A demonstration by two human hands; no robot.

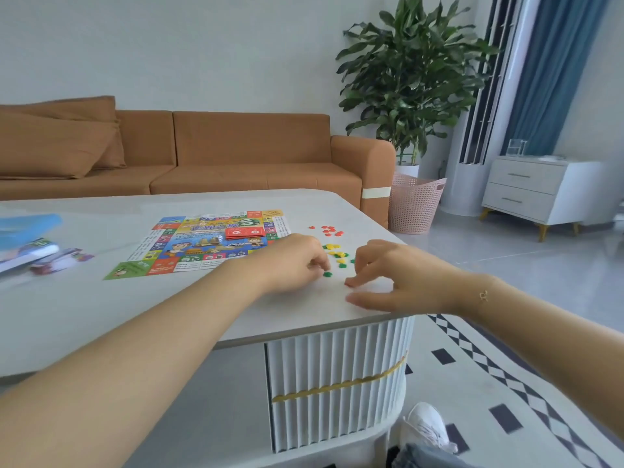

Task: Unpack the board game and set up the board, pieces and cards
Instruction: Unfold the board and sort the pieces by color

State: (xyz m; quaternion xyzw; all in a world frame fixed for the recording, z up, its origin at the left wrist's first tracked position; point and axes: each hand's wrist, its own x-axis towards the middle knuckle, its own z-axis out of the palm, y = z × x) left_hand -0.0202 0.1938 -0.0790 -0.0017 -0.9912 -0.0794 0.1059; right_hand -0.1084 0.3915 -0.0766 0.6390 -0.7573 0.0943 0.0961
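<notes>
Bright, soft daylight; faint shadows, wide-angle bending and blur at edges.

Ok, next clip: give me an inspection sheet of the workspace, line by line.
Surface: pale table, rounded corner, fluted base.
Job's things: board unfolded flat; red cards stacked on it; red pieces grouped apart to its right; yellow pieces and green pieces mixed near the hands.
Clutter: blue lid and box at the far left, blurred.
Grippers: left hand pinching at a green piece; right hand fingers curled, tips on the table, holding nothing seen.
Cables: nothing seen.
Surroundings: sofa, plant, pink basket, white cabinet, blue curtain, patterned rug.
</notes>
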